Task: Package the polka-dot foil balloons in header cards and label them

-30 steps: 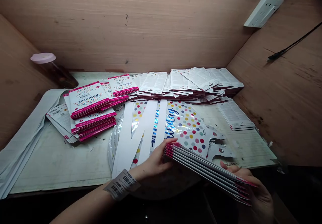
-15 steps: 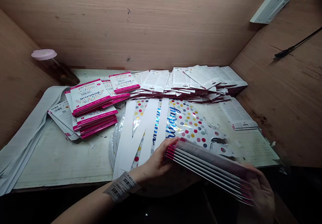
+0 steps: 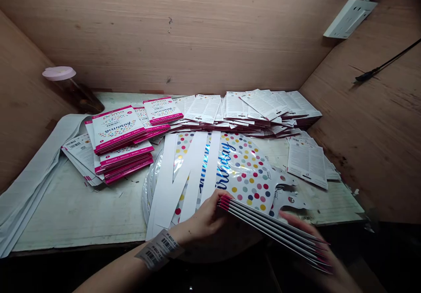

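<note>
Fanned stack of flat white card packets w/ magenta edges (image 3: 272, 230): near side, R of centre, btwn both hands, tilted down to the R. Pale-brown wood panels (image 3: 213, 43) stand at far side, L & R. Pale, worn table (image 3: 92, 214) sits btwn them.

On table, mid: round flat foil balloon w/ multicoloured dots & blue script (image 3: 245, 180), silvery rim showing at L; its tabbed end points R. Far side, centre to R: long heap of white printed packets w/ magenta edges (image 3: 250, 108), overlapping. Far L to near L edge: long white paper strips (image 3: 36, 174), bunched. L of balloon: piled white-and-magenta "prima" packets (image 3: 116, 130), some w/ printed backs up at the L. More white strips of paper (image 3: 197, 170) lie across balloon's L half.

L hand (image 3: 204, 225): grip clenched on the fan's L end, thumb near side; grey-white barcode labels (image 3: 159, 249) on wrist. R hand (image 3: 335, 264): at fan's R end, fingers partly behind it, motion-blurred; can't tell if grip is closed.

R side of table: small pile of white printed packets (image 3: 307, 161). Far L: clear bottle w/ pale-pink lid & dark contents (image 3: 82, 98), tilted. Upper R: white plastic socket strip (image 3: 350, 19); below it, thin black cable (image 3: 388, 64).
</note>
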